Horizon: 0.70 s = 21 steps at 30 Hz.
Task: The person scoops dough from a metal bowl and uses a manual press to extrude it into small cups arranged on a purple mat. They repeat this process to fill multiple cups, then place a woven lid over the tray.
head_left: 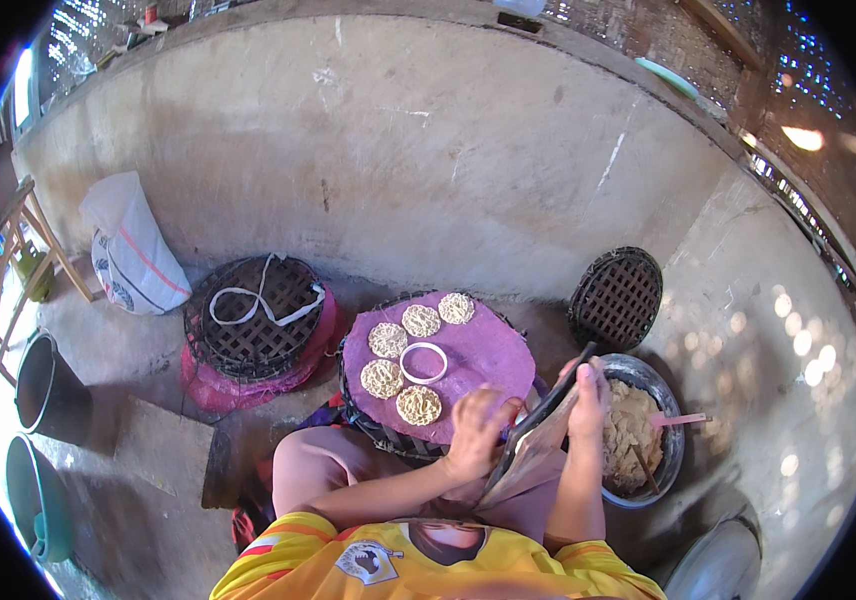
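A flat, dark-edged board (532, 435) with a wood-coloured face is tilted up in front of my lap. My right hand (589, 400) grips its upper right side. Close against the board's dark left side, my left hand (478, 432) has its fingers bent together; what they hold, if anything, is hidden. Beyond my knees, a purple sheet (493, 350) covers a round woven basket (378, 436). Several pale, round noodle-like cakes (419, 405) lie on the sheet in a curve around a white ring (424, 345). To my right, a metal basin (681, 455) holds pale, crumbly dough (630, 425).
A pink-handled tool (678, 420) rests in the basin. A woven lid (616, 298) leans against the wall. Leftward are another basket (258, 335) with a white strap, a white sack (133, 245), and dark (52, 388) and green (36, 500) buckets. A round lid (716, 562) lies lower right.
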Tool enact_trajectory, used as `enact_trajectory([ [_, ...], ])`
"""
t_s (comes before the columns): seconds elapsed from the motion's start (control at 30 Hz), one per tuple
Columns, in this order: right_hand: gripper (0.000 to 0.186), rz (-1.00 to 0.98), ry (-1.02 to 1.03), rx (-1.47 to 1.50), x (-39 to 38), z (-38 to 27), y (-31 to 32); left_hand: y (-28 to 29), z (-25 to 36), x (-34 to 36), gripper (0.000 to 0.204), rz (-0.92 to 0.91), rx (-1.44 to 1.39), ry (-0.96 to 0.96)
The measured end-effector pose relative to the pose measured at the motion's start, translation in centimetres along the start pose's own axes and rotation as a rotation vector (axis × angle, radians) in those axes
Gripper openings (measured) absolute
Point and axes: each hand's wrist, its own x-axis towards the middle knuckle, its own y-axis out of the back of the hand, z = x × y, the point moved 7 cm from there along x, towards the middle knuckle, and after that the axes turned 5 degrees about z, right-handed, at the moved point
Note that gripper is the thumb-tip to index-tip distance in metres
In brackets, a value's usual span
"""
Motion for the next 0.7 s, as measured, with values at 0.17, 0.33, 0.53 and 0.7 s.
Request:
enact_trajectory([
  [0.17,0.055,-0.244,-0.061,0.123,-1.3,1.1,0.0,-2.6,1.2,2.3,0.038,-0.400,-0.486,-0.305],
  [0.33,0.065,-0.170,0.050,-0.446,-5.9,-1.2,-1.2,1.6,-2.1,8.0,0.038,0.297,0.017,-0.098],
  [0.53,0.063,-0.234,0.582,-0.631,-5.8,-6.6,-1.0,2.6,-1.7,11.1,0.034,-0.189,-0.603,-0.052],
  [0.7,0.061,-0.415,0.616,-0.874,-4.2,-6.8,0.9,2.1,2.7,9.9,0.035,-0.733,-0.410,-0.255],
])
